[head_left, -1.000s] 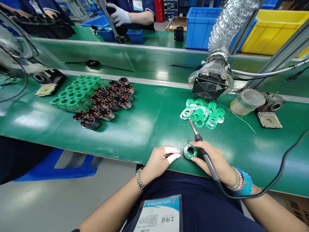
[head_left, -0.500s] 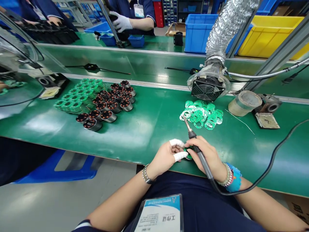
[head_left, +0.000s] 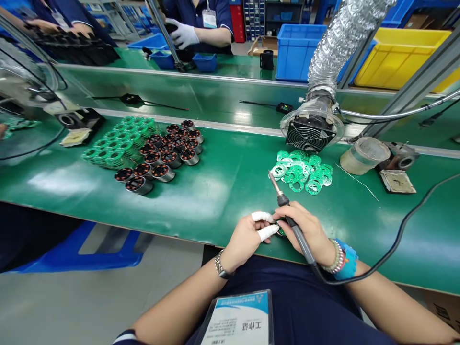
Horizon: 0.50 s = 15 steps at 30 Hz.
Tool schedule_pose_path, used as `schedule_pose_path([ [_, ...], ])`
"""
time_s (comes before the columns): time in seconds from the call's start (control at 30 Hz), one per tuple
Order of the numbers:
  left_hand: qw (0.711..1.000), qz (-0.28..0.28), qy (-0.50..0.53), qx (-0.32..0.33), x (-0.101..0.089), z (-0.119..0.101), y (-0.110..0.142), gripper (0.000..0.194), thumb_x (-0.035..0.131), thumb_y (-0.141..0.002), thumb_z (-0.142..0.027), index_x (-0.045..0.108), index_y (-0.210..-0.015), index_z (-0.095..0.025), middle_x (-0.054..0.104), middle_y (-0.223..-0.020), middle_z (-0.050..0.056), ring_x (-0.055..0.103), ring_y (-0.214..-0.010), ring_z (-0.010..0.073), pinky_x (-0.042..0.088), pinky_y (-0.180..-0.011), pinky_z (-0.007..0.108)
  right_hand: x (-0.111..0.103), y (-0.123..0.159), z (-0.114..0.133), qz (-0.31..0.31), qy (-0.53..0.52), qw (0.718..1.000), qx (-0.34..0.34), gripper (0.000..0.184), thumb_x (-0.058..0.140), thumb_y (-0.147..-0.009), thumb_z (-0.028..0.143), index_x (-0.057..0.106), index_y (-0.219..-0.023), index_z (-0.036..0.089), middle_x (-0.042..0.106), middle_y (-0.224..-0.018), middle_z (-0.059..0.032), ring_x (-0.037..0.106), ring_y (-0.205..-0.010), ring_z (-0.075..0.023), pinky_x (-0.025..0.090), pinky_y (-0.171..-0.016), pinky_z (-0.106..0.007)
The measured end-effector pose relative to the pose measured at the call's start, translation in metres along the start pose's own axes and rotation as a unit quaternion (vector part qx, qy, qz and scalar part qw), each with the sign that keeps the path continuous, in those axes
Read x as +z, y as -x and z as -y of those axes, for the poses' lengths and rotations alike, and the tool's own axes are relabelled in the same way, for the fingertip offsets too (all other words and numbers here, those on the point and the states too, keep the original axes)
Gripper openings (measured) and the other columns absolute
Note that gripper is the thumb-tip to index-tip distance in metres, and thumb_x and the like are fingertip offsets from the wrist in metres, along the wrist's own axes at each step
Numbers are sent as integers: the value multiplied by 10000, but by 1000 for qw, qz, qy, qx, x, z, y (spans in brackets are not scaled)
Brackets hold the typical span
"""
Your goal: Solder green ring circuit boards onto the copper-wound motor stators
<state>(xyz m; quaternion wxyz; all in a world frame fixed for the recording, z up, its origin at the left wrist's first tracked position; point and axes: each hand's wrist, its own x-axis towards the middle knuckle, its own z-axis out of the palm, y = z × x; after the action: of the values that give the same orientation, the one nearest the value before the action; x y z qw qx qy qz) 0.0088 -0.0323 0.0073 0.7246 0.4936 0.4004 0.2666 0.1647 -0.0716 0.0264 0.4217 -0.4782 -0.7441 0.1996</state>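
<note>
My left hand point(head_left: 249, 235), with white tape on two fingertips, pinches a small green ring-shaped circuit board point(head_left: 281, 232) at the near edge of the green bench. My right hand point(head_left: 308, 231) is curled round the grip of a soldering iron point(head_left: 287, 205), whose tip points away towards a pile of loose green ring boards point(head_left: 302, 170). The right fingers also touch the held board, which is mostly hidden between the two hands. The iron's black cable point(head_left: 395, 244) trails off to the right.
Left of centre lie several motor stators with copper windings point(head_left: 163, 153) beside stacked green boards point(head_left: 115, 141). A fume extractor fan point(head_left: 311, 129) on a foil duct stands behind the pile; a solder sponge tray point(head_left: 397, 181) and a tape roll point(head_left: 364, 154) sit right. Other people work across the far bench.
The ring board lay open on the bench between my hands; my left fingers closed in on it and both hands now cover it. The view shifted slightly.
</note>
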Motion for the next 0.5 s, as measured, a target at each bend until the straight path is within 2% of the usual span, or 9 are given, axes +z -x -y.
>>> schedule_pose_path([
  [0.17, 998, -29, -43, 30, 4, 5, 2, 196, 659, -708, -277, 561, -813, -143, 525, -623, -25, 503, -540, 83, 449, -521, 206, 1, 5, -4, -18, 20, 999, 33, 247, 454, -851, 116, 483, -1078, 209, 582, -899, -52, 562, -819, -154, 488, -737, -294],
  [0.33, 991, -39, -89, 87, 4, 5, 2, 135, 612, -748, -279, 622, -786, -150, 548, -757, 17, 519, -617, 100, 458, -544, 210, 2, 9, -5, -3, 39, 999, 24, 268, 457, -851, 112, 503, -1102, 196, 549, -873, -55, 542, -767, -151, 490, -681, -281],
  [0.5, 997, 12, -70, 26, 1, -5, -2, 161, 623, -739, -292, 588, -739, -135, 519, -645, -18, 479, -545, 76, 442, -508, 195, 3, 9, -12, 13, 36, 998, -54, 323, 425, -871, 109, 473, -1174, 212, 573, -912, -63, 531, -844, -172, 496, -717, -314],
])
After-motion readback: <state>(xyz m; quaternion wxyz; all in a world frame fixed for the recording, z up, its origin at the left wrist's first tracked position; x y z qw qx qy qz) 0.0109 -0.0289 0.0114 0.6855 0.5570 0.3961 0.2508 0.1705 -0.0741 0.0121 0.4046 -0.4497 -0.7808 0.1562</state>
